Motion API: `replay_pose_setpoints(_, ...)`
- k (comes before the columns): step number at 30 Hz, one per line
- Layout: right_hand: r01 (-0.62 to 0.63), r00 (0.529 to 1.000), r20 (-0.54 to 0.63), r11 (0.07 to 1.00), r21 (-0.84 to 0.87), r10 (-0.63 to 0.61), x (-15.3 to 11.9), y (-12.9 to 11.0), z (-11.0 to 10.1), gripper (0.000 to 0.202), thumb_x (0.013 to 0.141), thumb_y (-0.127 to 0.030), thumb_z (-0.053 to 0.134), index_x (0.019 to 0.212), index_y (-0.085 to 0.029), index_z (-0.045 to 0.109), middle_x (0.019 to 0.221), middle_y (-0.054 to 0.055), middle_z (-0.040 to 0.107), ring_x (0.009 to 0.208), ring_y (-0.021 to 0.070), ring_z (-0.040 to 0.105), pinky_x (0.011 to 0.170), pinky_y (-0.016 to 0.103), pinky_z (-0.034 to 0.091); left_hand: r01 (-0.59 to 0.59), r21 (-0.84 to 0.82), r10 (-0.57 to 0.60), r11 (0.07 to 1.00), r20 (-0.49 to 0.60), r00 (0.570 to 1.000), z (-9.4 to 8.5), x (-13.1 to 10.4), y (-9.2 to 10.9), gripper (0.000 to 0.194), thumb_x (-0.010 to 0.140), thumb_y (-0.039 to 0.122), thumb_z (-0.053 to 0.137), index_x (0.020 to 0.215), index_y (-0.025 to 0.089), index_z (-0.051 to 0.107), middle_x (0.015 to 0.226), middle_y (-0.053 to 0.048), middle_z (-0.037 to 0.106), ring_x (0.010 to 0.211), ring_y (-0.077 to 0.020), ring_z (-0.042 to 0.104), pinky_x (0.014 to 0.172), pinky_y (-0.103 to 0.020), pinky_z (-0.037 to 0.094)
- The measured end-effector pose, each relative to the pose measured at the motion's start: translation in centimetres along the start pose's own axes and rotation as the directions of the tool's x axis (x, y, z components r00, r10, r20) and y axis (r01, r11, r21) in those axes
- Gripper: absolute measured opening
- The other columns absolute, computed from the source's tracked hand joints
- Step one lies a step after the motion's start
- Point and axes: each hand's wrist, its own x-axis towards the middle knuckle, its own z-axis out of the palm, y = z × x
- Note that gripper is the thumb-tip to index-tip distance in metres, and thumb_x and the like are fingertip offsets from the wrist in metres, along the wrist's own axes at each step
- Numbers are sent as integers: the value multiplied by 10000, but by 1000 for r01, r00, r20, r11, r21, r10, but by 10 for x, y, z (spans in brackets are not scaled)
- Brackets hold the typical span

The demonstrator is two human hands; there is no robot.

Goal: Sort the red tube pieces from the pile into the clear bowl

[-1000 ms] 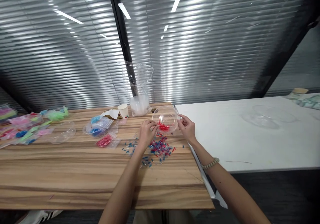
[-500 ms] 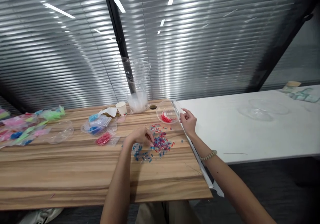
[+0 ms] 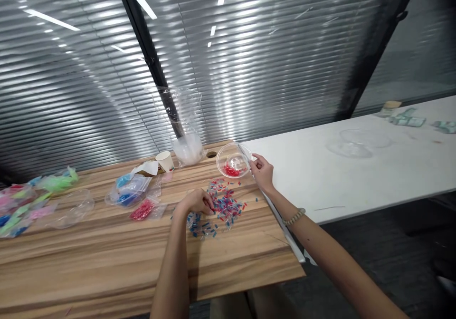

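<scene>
My R hand [image 3: 262,170] pinches rim of clear bowl [image 3: 224,153], red bits [image 3: 232,170] inside, nr far R corner of wood table [image 3: 107,262]; can't tell if base touches. My L hand [image 3: 197,202] at red/blue pile [image 3: 228,205], fingers curled, tips partly hidden; can't tell if gripping a pc. Cup [image 3: 164,160]: mark nr base, too small to read. Bright bags [image 3: 53,182] cut off at L edge of view.

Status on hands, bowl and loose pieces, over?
Left hand at mixed red-and-blue pile, grip unclear. Right hand pinching clear bowl by rim; red pieces inside. Loose bits between pile and bowl.
</scene>
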Motion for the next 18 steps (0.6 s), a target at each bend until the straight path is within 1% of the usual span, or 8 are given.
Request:
replay_pose_setpoints(3, 9, 1000, 13, 1000, 15, -9, -2, -1, 1, 344, 739, -307, 529, 1013, -119, 621, 495, -62, 444, 455, 95, 409, 496, 228, 360, -2, -14, 2, 1000, 14, 1000, 0, 2, -3, 257, 505, 282, 714, 711, 129, 703, 619, -21, 651, 569, -129, 542, 511, -192, 377)
replay_pose_setpoints(7, 33, 999, 42, 999, 24, -34, -3, -2, 1, 344, 742, -300, 531, 1027, -127, 616, 512, -60, 447, 478, 98, 428, 518, 228, 375, -51, -50, 50, 997, -11, 999, 2, 3, -8, 275, 517, 331, 709, 700, 126, 693, 585, -14, 623, 563, -120, 521, 517, -193, 374)
replay_pose_setpoints(10, 17, 998, 55, 999, 29, -19, -4, -2, 1, 341, 745, -312, 533, 1018, -126, 617, 514, -57, 447, 482, 100, 433, 522, 229, 382, -64, -65, 63, 996, -22, 998, 2, 3, -11, 297, 524, 372, 709, 691, 127, 686, 585, -16, 614, 573, -122, 515, 516, -195, 372)
replay_pose_setpoints(14, -7, 998, 64, 999, 47, 4, -4, -3, 2, 334, 743, -314, 531, 1003, -125, 619, 518, -57, 443, 482, 98, 429, 514, 226, 381, -63, -48, 62, 997, -18, 998, 1, 4, -12, 297, 526, 379, 719, 696, 138, 681, 619, -15, 623, 591, -123, 522, 526, -194, 373)
replay_pose_setpoints(18, -17, 998, 62, 998, 68, 13, -5, -4, 2, 331, 734, -294, 531, 998, -115, 618, 516, -62, 433, 479, 93, 417, 511, 225, 373, -89, -66, 89, 994, -7, 996, 1, 4, -12, 304, 541, 396, 713, 693, 136, 672, 565, 1, 581, 556, -113, 496, 514, -198, 367)
